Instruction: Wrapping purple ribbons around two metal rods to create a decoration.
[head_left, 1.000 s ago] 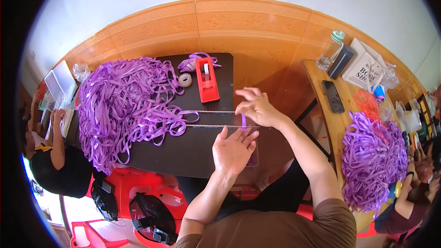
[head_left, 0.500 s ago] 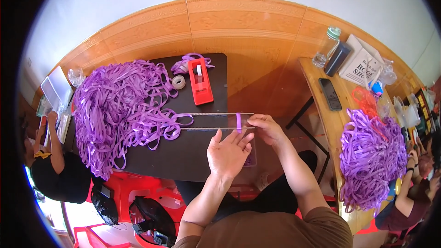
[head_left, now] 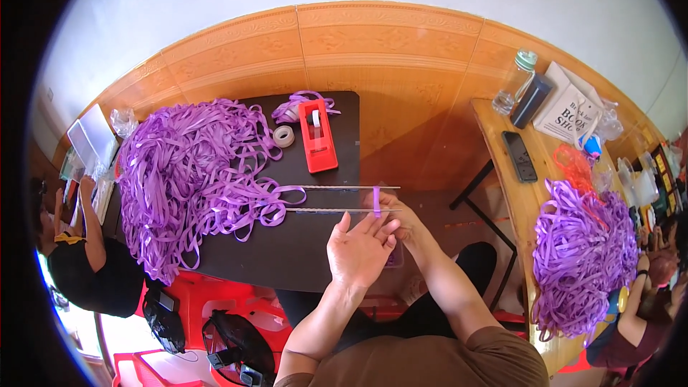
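Two thin metal rods [head_left: 344, 210] with twisted shafts run side by side past the right edge of the dark table. A narrow purple ribbon loop [head_left: 376, 202] is wrapped across both, close to their right ends. My left hand [head_left: 356, 252] lies palm up under the nearer rod, fingers loosely spread, fingertips by the loop's lower end. Beside it, my right hand [head_left: 403, 221] is at the rod ends; its fingers are partly behind the rods and the left fingers, so their grip is unclear. Further ribbon loops [head_left: 290, 196] surround the rods' left part.
A large heap of purple ribbon [head_left: 186, 165] covers the left of the dark table [head_left: 251, 261]. Behind the rods are a red tape dispenser [head_left: 319, 147] and a tape roll [head_left: 284, 136]. On the wooden table [head_left: 494, 125] stand a phone [head_left: 519, 156], bottles and another ribbon heap [head_left: 580, 258]. People sit at both sides.
My right hand has moved down from the rods' ends, toward the left fingertips and partly behind the nearer rod. My left hand stays palm up. The whole view has shifted slightly.
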Demonstrator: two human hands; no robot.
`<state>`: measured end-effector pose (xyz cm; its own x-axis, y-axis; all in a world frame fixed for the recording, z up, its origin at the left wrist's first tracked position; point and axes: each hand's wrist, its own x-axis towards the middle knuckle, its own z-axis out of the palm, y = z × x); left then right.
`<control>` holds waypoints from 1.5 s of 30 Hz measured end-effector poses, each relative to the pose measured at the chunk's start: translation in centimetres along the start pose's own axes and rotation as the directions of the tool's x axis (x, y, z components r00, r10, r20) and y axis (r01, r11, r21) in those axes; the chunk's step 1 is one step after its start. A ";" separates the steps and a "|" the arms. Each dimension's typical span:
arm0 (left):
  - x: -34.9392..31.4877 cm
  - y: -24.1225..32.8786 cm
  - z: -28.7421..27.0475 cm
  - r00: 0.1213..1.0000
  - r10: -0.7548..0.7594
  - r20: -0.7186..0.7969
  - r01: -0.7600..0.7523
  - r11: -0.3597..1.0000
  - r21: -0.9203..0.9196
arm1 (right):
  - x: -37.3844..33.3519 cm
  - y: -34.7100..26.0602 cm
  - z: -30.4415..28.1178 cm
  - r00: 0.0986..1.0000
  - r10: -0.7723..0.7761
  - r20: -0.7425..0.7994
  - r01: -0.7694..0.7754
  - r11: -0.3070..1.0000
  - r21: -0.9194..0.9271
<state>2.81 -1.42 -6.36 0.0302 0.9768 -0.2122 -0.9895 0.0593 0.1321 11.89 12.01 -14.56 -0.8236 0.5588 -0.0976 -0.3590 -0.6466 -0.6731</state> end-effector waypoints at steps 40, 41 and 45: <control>-0.1 -0.2 0.0 0.999 -0.009 0.053 0.010 1.000 -0.009 | -0.7 0.1 2.9 0.983 -0.122 -0.140 0.173 0.872 0.458; -0.1 -0.2 0.1 0.999 -0.011 0.053 0.011 1.000 -0.006 | -0.6 0.1 3.0 0.986 -0.147 -0.081 0.168 0.860 0.481; -0.1 -0.3 0.1 0.998 -0.007 0.063 0.009 1.000 -0.021 | -0.1 0.0 2.7 0.981 -0.189 0.040 0.144 0.853 0.502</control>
<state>3.12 -1.52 -6.25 0.0464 0.9874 -0.1516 -0.9919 0.0635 0.1103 10.82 10.53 -12.57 -0.7576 0.6498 0.0612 -0.6452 -0.7315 -0.2205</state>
